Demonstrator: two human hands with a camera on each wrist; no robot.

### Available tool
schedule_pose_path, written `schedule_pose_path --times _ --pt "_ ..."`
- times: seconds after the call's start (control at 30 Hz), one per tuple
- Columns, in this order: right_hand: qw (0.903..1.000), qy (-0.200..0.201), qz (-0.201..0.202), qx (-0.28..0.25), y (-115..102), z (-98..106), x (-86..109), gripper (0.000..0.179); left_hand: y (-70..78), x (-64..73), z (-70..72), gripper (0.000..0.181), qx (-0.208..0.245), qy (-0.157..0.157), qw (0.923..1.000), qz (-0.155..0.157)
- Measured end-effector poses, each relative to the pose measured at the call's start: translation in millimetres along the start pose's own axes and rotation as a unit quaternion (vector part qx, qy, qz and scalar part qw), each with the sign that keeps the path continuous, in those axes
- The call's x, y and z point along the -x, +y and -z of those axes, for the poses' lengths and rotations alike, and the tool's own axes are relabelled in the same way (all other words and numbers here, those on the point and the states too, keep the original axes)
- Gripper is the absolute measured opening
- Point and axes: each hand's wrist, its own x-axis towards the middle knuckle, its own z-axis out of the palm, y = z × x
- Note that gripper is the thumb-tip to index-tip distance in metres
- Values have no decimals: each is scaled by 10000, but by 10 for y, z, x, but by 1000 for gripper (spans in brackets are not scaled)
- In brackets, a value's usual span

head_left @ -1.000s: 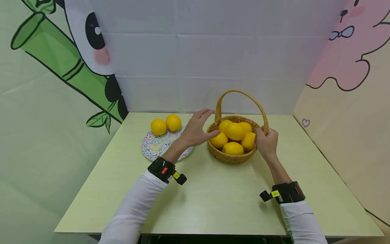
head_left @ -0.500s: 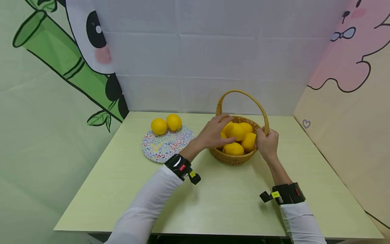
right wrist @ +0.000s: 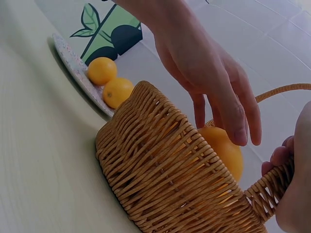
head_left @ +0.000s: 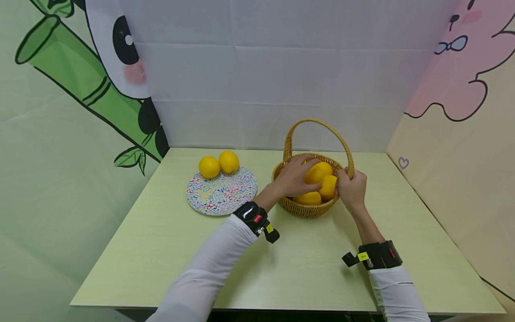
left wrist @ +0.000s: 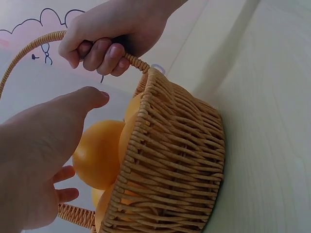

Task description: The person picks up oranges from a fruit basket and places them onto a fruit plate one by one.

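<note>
A wicker basket [head_left: 304, 210] of several yellow-orange oranges stands on the table, right of the middle. My right hand [head_left: 353, 188] grips its arched handle [head_left: 339, 139] low on the right side, fingers curled round it in the left wrist view. Over the basket is my left hand [head_left: 293, 178], thumb and fingers spread about the top orange [left wrist: 99, 154]. In the right wrist view its fingertips [right wrist: 239, 137] come right up to that fruit. The left hand hides part of the pile in the head view.
Left of the basket lies a round plate [head_left: 219, 197] with a multicoloured speckled pattern. Two oranges, one of them the left orange [head_left: 209, 167], sit at its back edge. The pale table [head_left: 306, 268] ends against a grey-white cloth backdrop [head_left: 257, 80].
My left hand has moved right, from beside the basket's left rim to over the oranges inside. My right hand keeps its grip on the handle, and the basket stays about where it was.
</note>
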Motion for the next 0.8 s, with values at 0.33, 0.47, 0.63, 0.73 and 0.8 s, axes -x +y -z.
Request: schedule_pose_path --times 0.33,0.47,0.63,0.73,0.8 --pt "10000 -39 -23 -19 -4 8 -1 44 153 -133 -127 74 -508 -253 9968 570" --pt "10000 -33 67 -60 -24 5 0 44 176 -170 -155 69 -729 -250 9947 675" --pt "10000 -43 39 -11 -25 8 6 43 184 -186 -195 66 -816 -269 9930 806" --pt "10000 -49 41 -2 -16 10 12 44 188 -183 -211 64 -780 -246 9932 829" --pt "10000 -37 53 -18 -11 12 16 44 190 -178 -216 64 -752 -217 9936 817"
